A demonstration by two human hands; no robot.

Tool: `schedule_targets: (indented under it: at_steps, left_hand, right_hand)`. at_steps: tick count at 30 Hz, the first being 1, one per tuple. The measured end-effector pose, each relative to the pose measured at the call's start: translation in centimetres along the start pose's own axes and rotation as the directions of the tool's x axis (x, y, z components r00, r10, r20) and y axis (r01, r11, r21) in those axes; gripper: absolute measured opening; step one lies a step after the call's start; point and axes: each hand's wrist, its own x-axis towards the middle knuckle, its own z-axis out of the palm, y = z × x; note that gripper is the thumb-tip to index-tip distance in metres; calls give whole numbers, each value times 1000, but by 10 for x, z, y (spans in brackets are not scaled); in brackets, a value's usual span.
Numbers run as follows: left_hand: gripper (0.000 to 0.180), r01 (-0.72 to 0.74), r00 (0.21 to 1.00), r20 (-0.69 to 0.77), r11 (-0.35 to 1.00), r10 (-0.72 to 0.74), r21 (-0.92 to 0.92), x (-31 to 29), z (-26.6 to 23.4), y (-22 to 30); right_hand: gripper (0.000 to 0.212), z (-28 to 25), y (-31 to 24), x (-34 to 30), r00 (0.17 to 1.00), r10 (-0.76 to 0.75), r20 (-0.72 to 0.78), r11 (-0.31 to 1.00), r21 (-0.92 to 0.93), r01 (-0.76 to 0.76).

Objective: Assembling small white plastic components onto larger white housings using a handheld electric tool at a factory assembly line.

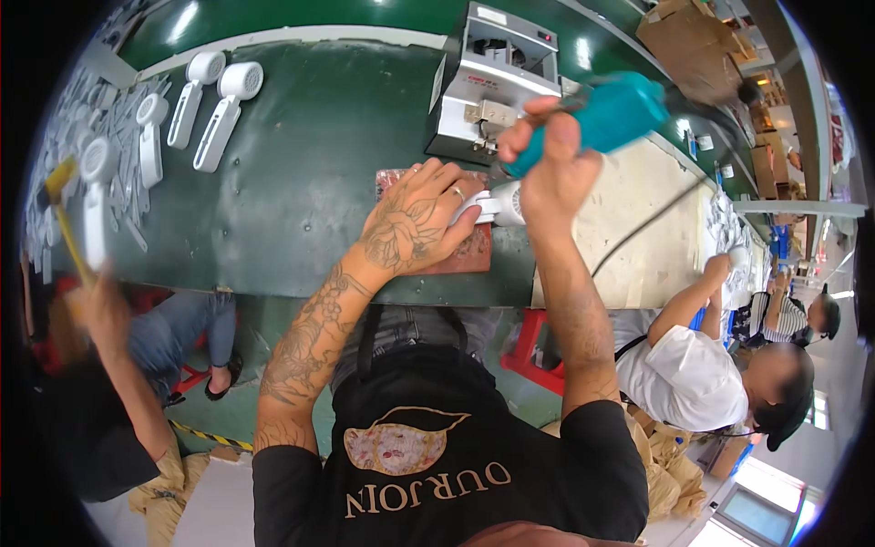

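My left hand (415,214) is closed over a white handheld thing with a round slotted head (508,204), like a small fan. It holds the thing down on a reddish-brown pad (469,255); the part under my palm is hidden. My right hand (561,173) grips a teal corded power tool (615,114), smeared by motion, held tilted just above the white head. Its narrow end points down to the left, toward my left hand. Whether its tip touches anything cannot be told.
A grey boxy machine (492,87) stands behind the pad. Several similar white pieces (219,114) lie at the left on the green table (310,137). A black cord (652,223) crosses a pale sheet (629,260). Co-workers sit on both sides; the left one's hand (102,310) grips a yellow-handled hammer (68,214).
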Motion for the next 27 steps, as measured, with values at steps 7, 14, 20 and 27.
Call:
schedule_targets:
  at_steps: [7,14,20,27]
  left_hand:
    - [29,15,1000,9,1000,-15,-15,5,-1,-1]
    - [29,14,1000,16,1000,-13,-4,6,-1,1]
    - [27,40,997,60,999,-40,3,4,-1,4]
    - [26,-9,997,77,999,7,35,8,0,3]
  right_hand:
    - [52,-27,-8,-24,997,-13,78,986,169,0]
    - [54,-30,-6,-30,995,3,96,989,147,-18]
    - [55,-31,0,-37,993,12,113,998,54,-18]
    - [48,-27,6,-39,990,-24,139,997,71,14]
